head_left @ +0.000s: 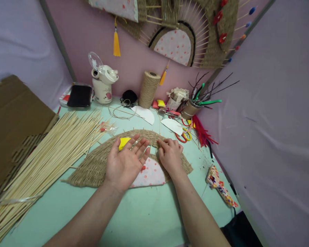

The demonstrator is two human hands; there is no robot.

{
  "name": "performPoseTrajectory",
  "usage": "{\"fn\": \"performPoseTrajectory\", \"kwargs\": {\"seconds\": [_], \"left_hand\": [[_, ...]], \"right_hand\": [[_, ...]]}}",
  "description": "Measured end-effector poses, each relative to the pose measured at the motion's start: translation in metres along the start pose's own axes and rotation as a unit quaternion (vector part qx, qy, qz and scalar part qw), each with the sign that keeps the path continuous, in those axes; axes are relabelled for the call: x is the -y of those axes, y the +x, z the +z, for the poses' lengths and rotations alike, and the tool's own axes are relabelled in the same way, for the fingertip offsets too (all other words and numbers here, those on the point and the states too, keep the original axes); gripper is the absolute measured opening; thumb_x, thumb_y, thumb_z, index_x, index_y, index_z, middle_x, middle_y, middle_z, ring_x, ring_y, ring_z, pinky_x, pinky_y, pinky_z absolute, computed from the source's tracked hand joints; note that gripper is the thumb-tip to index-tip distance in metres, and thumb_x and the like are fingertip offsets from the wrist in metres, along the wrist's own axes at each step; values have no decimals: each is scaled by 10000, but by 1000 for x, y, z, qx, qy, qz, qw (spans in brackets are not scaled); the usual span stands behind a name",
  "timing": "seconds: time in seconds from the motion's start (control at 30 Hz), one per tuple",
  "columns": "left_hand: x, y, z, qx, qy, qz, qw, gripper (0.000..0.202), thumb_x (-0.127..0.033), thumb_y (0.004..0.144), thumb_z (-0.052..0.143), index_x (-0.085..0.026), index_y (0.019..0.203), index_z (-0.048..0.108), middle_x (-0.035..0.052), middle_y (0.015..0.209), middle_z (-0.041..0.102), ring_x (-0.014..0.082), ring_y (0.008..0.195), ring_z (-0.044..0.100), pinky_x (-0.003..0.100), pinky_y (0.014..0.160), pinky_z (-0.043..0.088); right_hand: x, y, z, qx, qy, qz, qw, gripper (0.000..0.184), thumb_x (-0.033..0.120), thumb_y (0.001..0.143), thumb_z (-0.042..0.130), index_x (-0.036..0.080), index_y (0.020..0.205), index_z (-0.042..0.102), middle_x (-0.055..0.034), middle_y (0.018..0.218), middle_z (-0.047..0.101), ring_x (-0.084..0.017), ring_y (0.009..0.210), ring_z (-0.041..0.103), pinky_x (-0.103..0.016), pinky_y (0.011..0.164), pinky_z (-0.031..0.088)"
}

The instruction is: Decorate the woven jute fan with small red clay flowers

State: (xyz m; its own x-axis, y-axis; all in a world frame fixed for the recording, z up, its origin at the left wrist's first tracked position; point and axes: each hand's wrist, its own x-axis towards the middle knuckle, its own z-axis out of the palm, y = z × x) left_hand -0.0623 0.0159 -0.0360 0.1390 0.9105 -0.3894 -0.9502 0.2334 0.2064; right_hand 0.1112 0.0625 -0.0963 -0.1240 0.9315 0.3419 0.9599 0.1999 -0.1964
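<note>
A half-round woven twine fan piece [92, 168] with a pink flowered fabric centre [150, 175] lies on the mint-green table [144, 219]. My left hand [126, 161] rests palm up over it, fingers stretched out, with a thin stick lying across them and a small yellow piece [124, 142] by the thumb. My right hand [170, 156] lies knuckles up on the weave, its fingers curled and pinching at the woven edge; what they grip is too small to name.
A big bundle of bamboo sticks [46, 161] and cardboard [12, 120] lie at left. At the back stand a white jug [103, 85], a twine spool [148, 89], a tool cup [192, 108], scissors [184, 133] and red pipe cleaners [202, 132]. A patterned glue gun [220, 187] lies at right.
</note>
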Motion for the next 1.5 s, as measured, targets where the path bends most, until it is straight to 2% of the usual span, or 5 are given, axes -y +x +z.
{"fn": "performPoseTrajectory", "kwargs": {"seconds": [0.4, 0.67, 0.83, 1.0, 1.5], "left_hand": [[0, 2, -2, 1, 2, 3, 1000, 398, -460, 882, 513, -141, 1092, 626, 134, 1065, 649, 229, 1035, 658, 336, 856, 575], [0, 2, 0, -6, 12, 5, 1000, 404, -470, 881, 509, -144, 1091, 623, 124, 1047, 649, 221, 1022, 656, 328, 848, 575], [-1, 1, 1, -13, 12, 4, 1000, 398, -466, 885, 502, -140, 1077, 627, 127, 1040, 649, 224, 1013, 657, 324, 836, 577], [-1, 2, -1, -6, 8, 1, 1000, 405, -462, 886, 504, -135, 1093, 626, 130, 1048, 648, 223, 1011, 657, 328, 832, 579], [-3, 2, 1, -19, 22, 10, 1000, 379, -463, 890, 479, -149, 1034, 637, 131, 1038, 650, 227, 1018, 653, 334, 836, 568]], "right_hand": [[0, 2, -2, -8, 0, 7, 1000, 333, 172, 865, 517, 289, 1131, 680, -42, 1070, 623, -228, 1005, 455, -384, 851, 260], [0, 2, 0, 17, -10, -4, 1000, 295, 192, 867, 516, 305, 1063, 707, -54, 1061, 611, -240, 1002, 438, -385, 837, 257], [-1, 1, -1, -11, 5, 27, 1000, 360, 184, 870, 498, 291, 1168, 668, -67, 1107, 609, -247, 1023, 449, -387, 841, 268], [1, 0, 0, 2, 13, 37, 999, 294, 200, 880, 508, 279, 1079, 710, -62, 1078, 626, -247, 1019, 446, -383, 830, 258], [2, 0, 1, 18, 1, 13, 1000, 275, 238, 883, 527, 315, 1081, 701, -50, 1100, 607, -247, 1019, 435, -389, 829, 263]]}}
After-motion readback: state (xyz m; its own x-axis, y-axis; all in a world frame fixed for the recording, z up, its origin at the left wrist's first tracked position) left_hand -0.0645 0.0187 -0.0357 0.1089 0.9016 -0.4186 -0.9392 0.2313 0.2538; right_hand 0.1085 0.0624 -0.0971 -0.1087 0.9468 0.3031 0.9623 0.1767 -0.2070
